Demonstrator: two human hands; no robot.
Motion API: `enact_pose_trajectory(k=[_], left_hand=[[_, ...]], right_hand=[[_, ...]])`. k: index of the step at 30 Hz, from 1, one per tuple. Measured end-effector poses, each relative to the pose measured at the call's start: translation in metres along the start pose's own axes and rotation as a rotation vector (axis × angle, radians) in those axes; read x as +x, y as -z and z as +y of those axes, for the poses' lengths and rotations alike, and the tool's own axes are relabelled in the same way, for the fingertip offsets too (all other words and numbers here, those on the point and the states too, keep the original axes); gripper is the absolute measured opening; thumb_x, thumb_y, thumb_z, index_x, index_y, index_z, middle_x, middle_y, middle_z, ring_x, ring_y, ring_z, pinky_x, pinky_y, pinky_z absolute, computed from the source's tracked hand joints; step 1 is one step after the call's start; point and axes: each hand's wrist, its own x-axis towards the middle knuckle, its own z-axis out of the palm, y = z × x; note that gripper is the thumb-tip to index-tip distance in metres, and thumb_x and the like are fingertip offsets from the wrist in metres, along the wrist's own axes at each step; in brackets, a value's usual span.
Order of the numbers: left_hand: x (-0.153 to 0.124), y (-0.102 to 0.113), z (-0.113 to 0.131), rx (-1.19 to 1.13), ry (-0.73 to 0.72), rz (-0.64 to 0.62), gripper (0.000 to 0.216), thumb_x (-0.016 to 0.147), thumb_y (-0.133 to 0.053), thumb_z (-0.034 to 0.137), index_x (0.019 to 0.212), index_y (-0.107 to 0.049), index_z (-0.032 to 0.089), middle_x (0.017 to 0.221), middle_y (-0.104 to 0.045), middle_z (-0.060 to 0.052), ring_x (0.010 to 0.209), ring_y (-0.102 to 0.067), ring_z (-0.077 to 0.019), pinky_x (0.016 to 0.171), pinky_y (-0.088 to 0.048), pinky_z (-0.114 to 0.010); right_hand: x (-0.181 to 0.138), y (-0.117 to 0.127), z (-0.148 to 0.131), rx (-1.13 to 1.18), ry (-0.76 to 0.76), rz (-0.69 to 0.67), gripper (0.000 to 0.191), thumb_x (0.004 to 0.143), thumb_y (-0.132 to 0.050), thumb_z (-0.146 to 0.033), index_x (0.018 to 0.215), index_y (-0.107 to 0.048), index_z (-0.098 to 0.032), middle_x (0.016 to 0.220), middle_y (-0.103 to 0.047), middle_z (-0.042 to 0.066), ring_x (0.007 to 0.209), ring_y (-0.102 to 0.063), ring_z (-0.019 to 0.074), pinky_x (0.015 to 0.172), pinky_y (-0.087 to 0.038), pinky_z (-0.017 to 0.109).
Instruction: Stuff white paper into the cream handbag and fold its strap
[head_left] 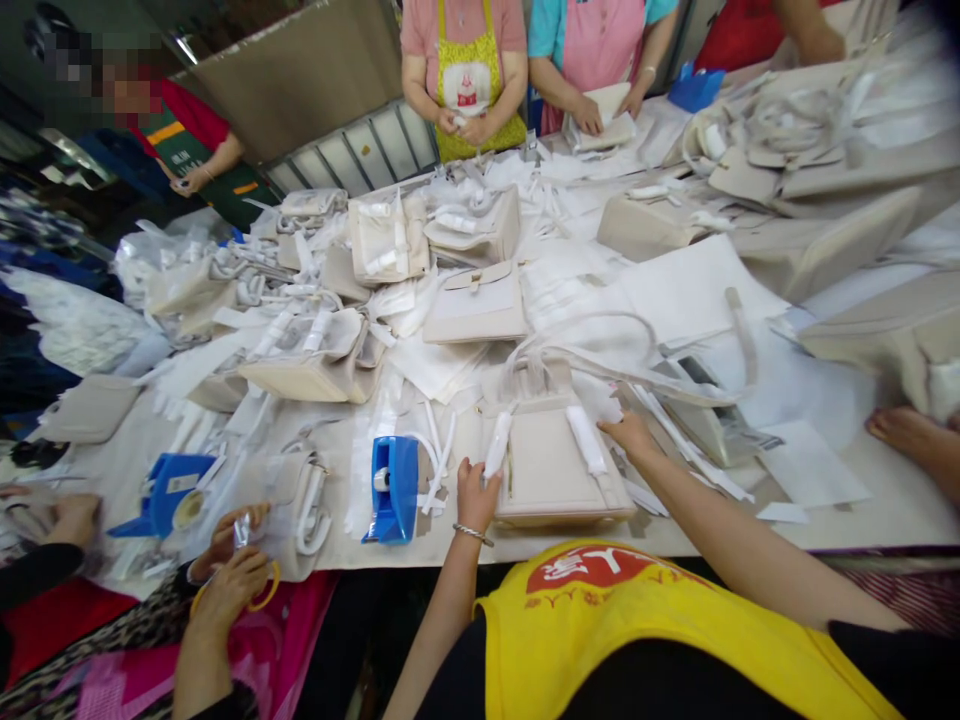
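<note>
- Two bare forearms reach forward from a yellow apron [645, 630] over the near edge of the table [862, 510], one on each side of a cream handbag [551, 470].
- Left hand [475, 494], a thin bracelet [472, 534] at its wrist, is raised at the bag's left edge, fingers curled round the lower end of a white wrapped strip [497, 445], grasping it.
- Right hand [634, 436] lies palm down at the bag's upper right corner; its fingers are loosely extended and touch the bag beside a second white wrapped strip [586, 440], closing on nothing that I can make out.
- Handbag lies flat just in front of the apron, between the two hands, its long axis running left to right along the table edge; its top with the looping handle [585, 335] points away from the wearer.
- Both strips run from the handle toward the wearer.
- Just left of the left hand stands a blue tape dispenser [394, 488].
- Other people's hands work at the left and far sides.
</note>
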Motion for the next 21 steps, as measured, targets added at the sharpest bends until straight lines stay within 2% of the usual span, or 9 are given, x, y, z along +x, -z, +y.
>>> enact_pose_trajectory(k=[3,5,7,11,15,16,18,20,21], left_hand=[[0.006,-0.002,-0.002,0.092,0.001,-0.076,0.03,0.07,-0.045,0.042,0.078,-0.054,0.016,0.086,-0.054,-0.009,0.087,-0.049,-0.0223,0.079,-0.037,-0.036],[0.007,0.0,-0.003,0.099,0.014,-0.09,0.03,0.07,-0.044,0.043,0.075,-0.054,0.016,0.072,-0.053,-0.006,0.074,-0.049,-0.0196,0.071,-0.038,-0.033],[0.007,0.003,-0.003,0.083,0.031,-0.056,0.028,0.069,-0.046,0.041,0.073,-0.054,0.015,0.07,-0.052,-0.005,0.071,-0.048,-0.0188,0.069,-0.036,-0.032],[0.003,0.009,-0.005,0.026,0.018,-0.016,0.023,0.069,-0.046,0.036,0.076,-0.055,0.015,0.075,-0.053,-0.006,0.073,-0.048,-0.0186,0.069,-0.036,-0.031],[-0.006,0.007,-0.004,-0.016,0.017,-0.03,0.02,0.07,-0.046,0.033,0.076,-0.054,0.015,0.079,-0.053,-0.007,0.08,-0.049,-0.0205,0.075,-0.037,-0.034],[-0.009,0.007,-0.002,-0.035,0.023,-0.012,0.021,0.069,-0.048,0.033,0.077,-0.054,0.015,0.085,-0.053,-0.009,0.087,-0.048,-0.0228,0.08,-0.036,-0.036],[-0.011,0.007,0.005,-0.082,0.002,0.099,0.029,0.065,-0.055,0.032,0.088,-0.054,0.014,0.105,-0.047,-0.014,0.107,-0.038,-0.0285,0.092,-0.028,-0.04],[-0.007,0.009,0.016,-0.114,-0.103,0.198,0.041,0.064,-0.057,0.03,0.101,-0.05,0.016,0.121,-0.037,-0.014,0.118,-0.025,-0.0293,0.099,-0.017,-0.041],[0.0,0.009,0.023,-0.114,-0.187,0.194,0.042,0.065,-0.056,0.028,0.105,-0.048,0.018,0.122,-0.036,-0.012,0.119,-0.023,-0.028,0.1,-0.016,-0.04]], right_hand=[[-0.005,0.002,-0.008,-0.116,-0.051,0.006,0.029,0.069,-0.051,-0.029,0.088,-0.059,-0.009,0.082,-0.061,0.017,0.076,-0.056,0.0286,0.061,-0.042,0.036],[-0.014,0.006,-0.017,-0.205,0.022,0.014,0.026,0.074,-0.043,-0.028,0.087,-0.059,-0.012,0.08,-0.061,0.015,0.076,-0.056,0.027,0.061,-0.041,0.034],[-0.025,0.014,-0.03,-0.3,0.147,0.031,0.028,0.079,-0.036,-0.028,0.087,-0.059,-0.015,0.076,-0.061,0.012,0.074,-0.056,0.0247,0.06,-0.04,0.032],[-0.052,0.044,-0.061,-0.473,0.285,0.176,0.033,0.082,-0.026,-0.026,0.093,-0.056,-0.018,0.074,-0.061,0.01,0.07,-0.056,0.024,0.058,-0.037,0.032],[-0.082,0.093,-0.085,-0.658,0.449,0.32,0.029,0.081,-0.03,-0.027,0.098,-0.053,-0.025,0.078,-0.062,0.005,0.065,-0.056,0.0213,0.052,-0.036,0.03],[-0.091,0.108,-0.088,-0.68,0.497,0.35,0.028,0.081,-0.031,-0.028,0.1,-0.052,-0.028,0.082,-0.062,0.004,0.067,-0.056,0.0207,0.051,-0.036,0.03],[-0.107,0.137,-0.09,-0.675,0.588,0.439,0.029,0.08,-0.032,-0.031,0.103,-0.05,-0.031,0.089,-0.062,0.002,0.073,-0.056,0.0201,0.053,-0.038,0.03],[-0.12,0.163,-0.087,-0.627,0.616,0.542,0.031,0.08,-0.032,-0.036,0.104,-0.05,-0.031,0.089,-0.062,0.004,0.076,-0.056,0.0207,0.056,-0.039,0.03],[-0.124,0.173,-0.085,-0.587,0.593,0.59,0.032,0.079,-0.032,-0.04,0.103,-0.051,-0.03,0.084,-0.062,0.005,0.074,-0.055,0.0213,0.056,-0.039,0.031]])
